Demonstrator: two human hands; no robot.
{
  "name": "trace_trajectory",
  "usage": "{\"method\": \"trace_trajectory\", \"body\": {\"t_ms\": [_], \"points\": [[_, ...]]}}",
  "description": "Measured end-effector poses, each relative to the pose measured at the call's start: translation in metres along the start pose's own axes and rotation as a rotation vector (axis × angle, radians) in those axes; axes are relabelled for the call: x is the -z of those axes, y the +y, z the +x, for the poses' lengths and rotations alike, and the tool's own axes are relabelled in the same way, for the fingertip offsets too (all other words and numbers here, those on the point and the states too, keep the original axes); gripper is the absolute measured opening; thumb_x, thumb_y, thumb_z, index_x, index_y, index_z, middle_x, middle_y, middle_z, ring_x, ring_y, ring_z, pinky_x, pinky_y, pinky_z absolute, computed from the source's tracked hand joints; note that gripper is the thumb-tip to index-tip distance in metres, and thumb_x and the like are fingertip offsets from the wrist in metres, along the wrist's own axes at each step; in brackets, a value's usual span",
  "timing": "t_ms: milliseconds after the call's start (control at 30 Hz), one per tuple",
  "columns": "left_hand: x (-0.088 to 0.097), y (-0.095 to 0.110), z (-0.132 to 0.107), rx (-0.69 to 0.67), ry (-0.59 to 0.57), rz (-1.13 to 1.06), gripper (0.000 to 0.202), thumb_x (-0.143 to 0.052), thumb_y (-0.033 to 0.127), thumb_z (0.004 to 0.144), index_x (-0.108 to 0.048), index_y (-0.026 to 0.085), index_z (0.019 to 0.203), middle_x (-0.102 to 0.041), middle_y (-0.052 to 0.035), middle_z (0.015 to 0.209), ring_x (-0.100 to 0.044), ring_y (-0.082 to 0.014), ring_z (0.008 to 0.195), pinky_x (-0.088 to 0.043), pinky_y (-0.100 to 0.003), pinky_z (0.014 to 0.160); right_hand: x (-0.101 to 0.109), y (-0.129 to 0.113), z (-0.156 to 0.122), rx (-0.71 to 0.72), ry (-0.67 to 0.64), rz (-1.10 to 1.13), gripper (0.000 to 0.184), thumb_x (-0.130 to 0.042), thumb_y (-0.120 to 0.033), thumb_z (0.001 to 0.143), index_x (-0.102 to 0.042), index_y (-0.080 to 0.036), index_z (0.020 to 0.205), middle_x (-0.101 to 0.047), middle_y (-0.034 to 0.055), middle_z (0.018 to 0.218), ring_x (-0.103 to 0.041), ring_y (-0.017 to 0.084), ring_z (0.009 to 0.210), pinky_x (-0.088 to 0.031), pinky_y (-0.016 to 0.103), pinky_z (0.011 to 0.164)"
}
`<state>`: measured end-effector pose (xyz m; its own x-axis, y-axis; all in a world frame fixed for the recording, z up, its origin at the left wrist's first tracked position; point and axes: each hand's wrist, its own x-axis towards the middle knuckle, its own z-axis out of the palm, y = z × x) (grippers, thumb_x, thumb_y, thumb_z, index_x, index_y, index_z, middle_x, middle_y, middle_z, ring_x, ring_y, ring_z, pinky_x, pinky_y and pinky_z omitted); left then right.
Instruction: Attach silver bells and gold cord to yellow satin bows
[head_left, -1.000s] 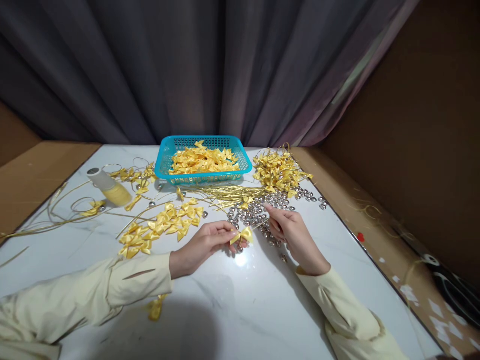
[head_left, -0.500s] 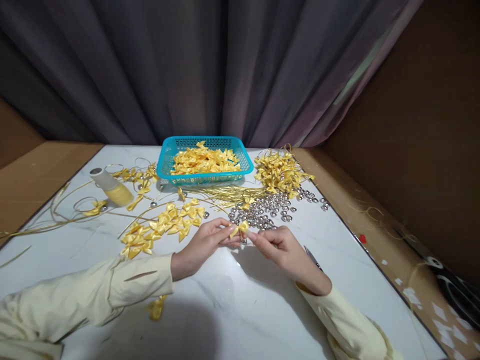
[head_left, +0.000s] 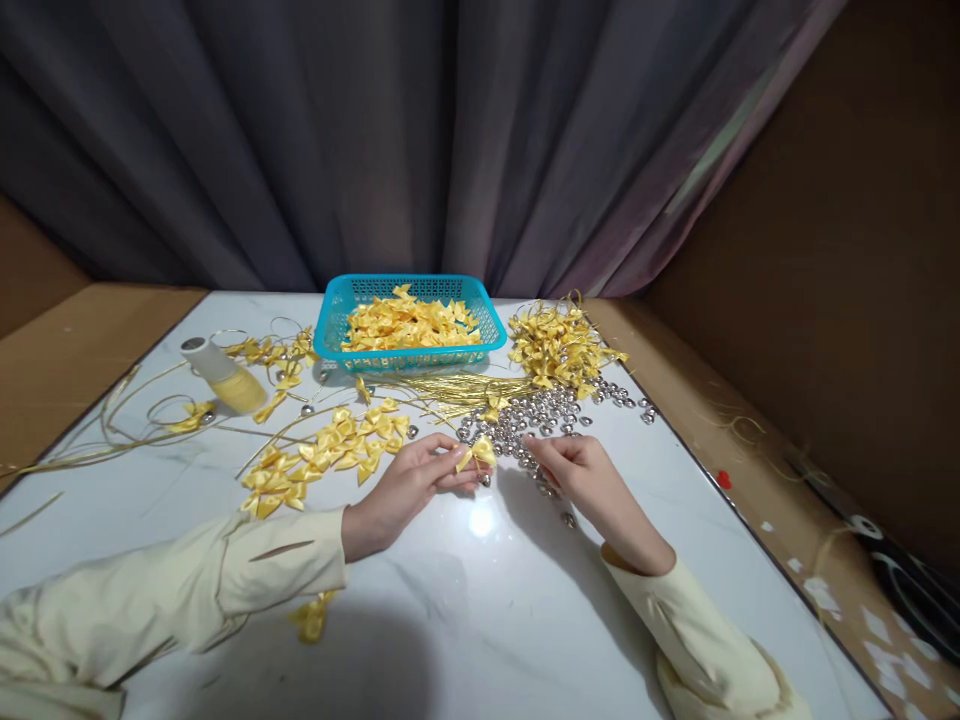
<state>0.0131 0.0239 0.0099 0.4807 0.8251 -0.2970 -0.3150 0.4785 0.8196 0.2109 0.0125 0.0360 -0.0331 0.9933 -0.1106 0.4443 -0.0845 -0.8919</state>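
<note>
Between the thumb and fingers of my left hand (head_left: 409, 490) is a yellow satin bow (head_left: 478, 455). A small silver bell (head_left: 485, 481) hangs just below this bow. My right hand (head_left: 589, 485) is apart from the bow, over the near side of a spread of silver bells (head_left: 544, 410). Its thumb and index finger are pinched together, and what is between them, if anything, I cannot make out. Loose yellow bows (head_left: 337, 445) lie left of my left hand.
Behind the hands stands a turquoise basket (head_left: 409, 356) of bows. Gold cords (head_left: 450, 388) lie before it, and a heap of corded bows (head_left: 559, 340) sits to its right. At left is a leaning yellow bottle-shaped object (head_left: 225, 378); black-handled scissors (head_left: 911, 590) lie far right.
My right hand has let go of the bow and moved a little right, towards the bells. My left hand stays almost in place with the bow. A dark pointed tool by my right wrist no longer shows.
</note>
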Motion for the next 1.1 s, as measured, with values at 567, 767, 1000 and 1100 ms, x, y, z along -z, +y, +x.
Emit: {"method": "trace_trajectory", "body": {"t_ms": [567,767,1000,1100], "points": [[0.006,-0.006,0.004,-0.016,-0.006,-0.114,0.02,-0.067,0.028,0.081,-0.054,0.014,0.078,-0.071,-0.0087,0.093,-0.064,-0.0225,0.104,-0.043,-0.033,0.096,-0.031,0.002,-0.013,0.309,-0.393,-0.265,0.046,-0.043,-0.037,0.093,-0.051,-0.016,0.053,-0.041,-0.0045,0.047,-0.034,0.008,0.045,-0.025,0.024,0.049],[0.005,-0.005,0.004,-0.03,-0.029,-0.127,0.018,-0.066,0.026,0.082,-0.054,0.014,0.078,-0.071,-0.0093,0.093,-0.064,-0.0234,0.104,-0.045,-0.033,0.094,-0.029,0.006,-0.009,0.429,-0.329,-0.309,0.042,-0.042,-0.034,0.094,-0.05,-0.016,0.057,-0.05,-0.0007,0.058,-0.045,0.011,0.057,-0.033,0.023,0.058],[0.004,-0.002,0.003,-0.033,-0.065,-0.099,0.017,-0.066,0.027,0.081,-0.057,0.013,0.08,-0.071,-0.0089,0.092,-0.066,-0.0229,0.096,-0.045,-0.032,0.09,-0.023,0.004,-0.006,0.395,-0.339,-0.359,0.043,-0.04,-0.037,0.094,-0.055,-0.016,0.059,-0.053,0.0013,0.059,-0.046,0.012,0.056,-0.034,0.025,0.057],[0.004,-0.003,0.004,-0.048,-0.056,-0.059,0.017,-0.067,0.029,0.08,-0.058,0.014,0.081,-0.071,-0.0067,0.089,-0.066,-0.0214,0.094,-0.045,-0.029,0.086,-0.019,0.003,-0.004,0.312,-0.315,-0.282,0.044,-0.044,-0.037,0.09,-0.049,-0.017,0.052,-0.046,-0.0012,0.053,-0.038,0.01,0.051,-0.03,0.025,0.053]]}}
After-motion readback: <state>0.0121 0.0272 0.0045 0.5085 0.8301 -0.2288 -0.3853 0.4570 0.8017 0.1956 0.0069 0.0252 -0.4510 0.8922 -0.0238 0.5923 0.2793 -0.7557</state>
